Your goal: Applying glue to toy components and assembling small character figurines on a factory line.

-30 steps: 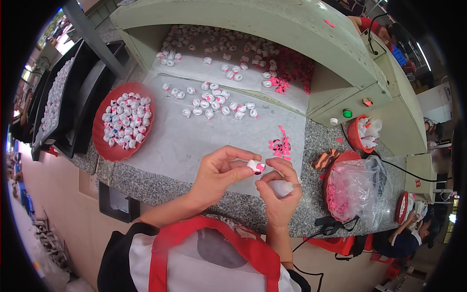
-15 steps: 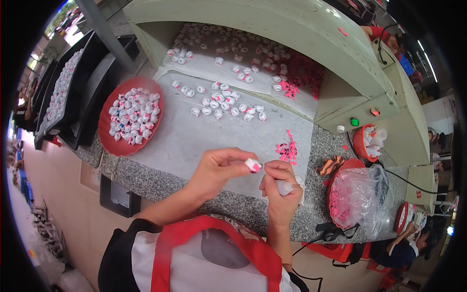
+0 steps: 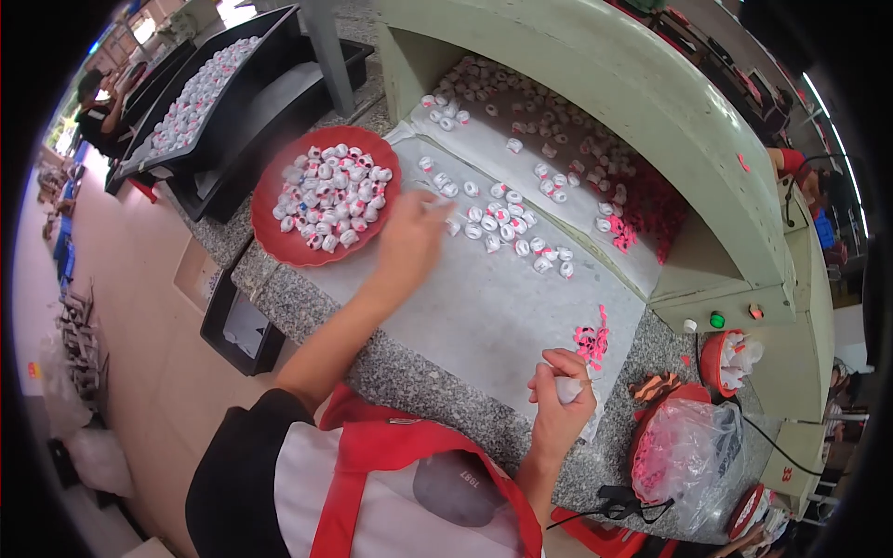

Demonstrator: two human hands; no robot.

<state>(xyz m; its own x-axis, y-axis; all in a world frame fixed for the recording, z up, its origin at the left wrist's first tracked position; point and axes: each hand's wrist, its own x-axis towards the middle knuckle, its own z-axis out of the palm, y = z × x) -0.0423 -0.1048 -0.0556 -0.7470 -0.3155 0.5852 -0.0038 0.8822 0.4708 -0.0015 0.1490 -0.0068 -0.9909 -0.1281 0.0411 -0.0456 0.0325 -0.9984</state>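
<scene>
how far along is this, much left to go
Done: the red tray is heaped with small white pieces. In hand: left hand reaches among loose white pieces; right hand grips something white by pink bits. Left: many loose pieces remain.

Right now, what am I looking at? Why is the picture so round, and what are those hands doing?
A camera on a person's head looks down, and its wide lens bends everything round. There is no machine, just two hands. The left hand reaches over a grey worktop toward small white and pink pieces, beside a red plate heaped with more of them. The right hand sits closer to the body, pinching a small white piece. Tiny pink bits lie just beyond it. A bag of pink parts sits on the right.
</scene>
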